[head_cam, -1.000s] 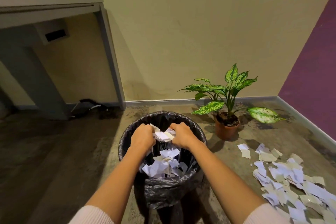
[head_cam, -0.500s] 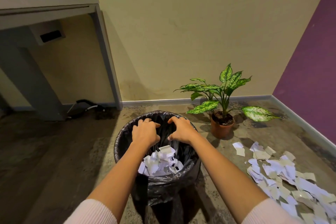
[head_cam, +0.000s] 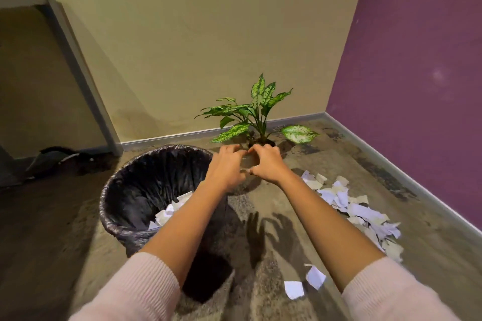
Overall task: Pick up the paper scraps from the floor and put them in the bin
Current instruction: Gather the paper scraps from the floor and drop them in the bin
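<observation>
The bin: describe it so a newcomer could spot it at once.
Start at the grey desk leg by the yellow wall. Between it and the potted plant stands the bin, round, lined with a black bag. It alone holds paper scraps inside.

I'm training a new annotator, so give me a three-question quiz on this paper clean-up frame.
1. True or false: the round bin lined with a black plastic bag holds no paper.
2. Which hand holds paper? A) left hand B) right hand C) neither
3. Fill in: the big pile of torn white paper scraps lies on the mottled floor to the bin's ____.
Key: 1 false; 2 C; 3 right.
</observation>
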A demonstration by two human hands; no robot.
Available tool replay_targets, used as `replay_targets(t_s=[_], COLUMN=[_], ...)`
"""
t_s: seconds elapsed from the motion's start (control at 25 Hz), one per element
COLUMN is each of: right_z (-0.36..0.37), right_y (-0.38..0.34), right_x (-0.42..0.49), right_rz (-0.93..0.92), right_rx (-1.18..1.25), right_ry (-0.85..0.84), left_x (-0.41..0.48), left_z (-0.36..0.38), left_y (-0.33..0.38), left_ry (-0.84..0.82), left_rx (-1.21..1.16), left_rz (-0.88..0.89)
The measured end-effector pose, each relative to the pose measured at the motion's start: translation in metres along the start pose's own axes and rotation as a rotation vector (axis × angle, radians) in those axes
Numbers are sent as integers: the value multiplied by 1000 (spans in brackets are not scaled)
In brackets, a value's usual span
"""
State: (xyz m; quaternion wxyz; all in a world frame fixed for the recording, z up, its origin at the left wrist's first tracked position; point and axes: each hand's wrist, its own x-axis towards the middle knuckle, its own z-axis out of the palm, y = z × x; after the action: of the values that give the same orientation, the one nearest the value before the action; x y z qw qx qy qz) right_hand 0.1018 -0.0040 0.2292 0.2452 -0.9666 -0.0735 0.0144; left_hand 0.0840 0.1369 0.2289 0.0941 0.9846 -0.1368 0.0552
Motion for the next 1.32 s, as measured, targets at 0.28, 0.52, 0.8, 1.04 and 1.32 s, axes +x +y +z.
replay_targets(t_s=[0.28,0.52,0.8,1.04,1.32], right_z=[1,47,118,158,168], right_y=[112,188,234,239,246], right_x=[-59,-116,-152,-156,-165], right_rz=[201,341,335,214,147], right_rx=[-50,-60,-140,-241,-281], right_ry=[-101,-228,-378,-442,-381], left_x=[-8,-44,-81,-98,-95], left_z=[93,178,250,277,277], left_y=[90,128,130,124,124], left_ry=[-234,-538,-756,-687,-710], left_rx=[-75,-148,-55,-57,-67], left_rz=[153,232,159,115,75])
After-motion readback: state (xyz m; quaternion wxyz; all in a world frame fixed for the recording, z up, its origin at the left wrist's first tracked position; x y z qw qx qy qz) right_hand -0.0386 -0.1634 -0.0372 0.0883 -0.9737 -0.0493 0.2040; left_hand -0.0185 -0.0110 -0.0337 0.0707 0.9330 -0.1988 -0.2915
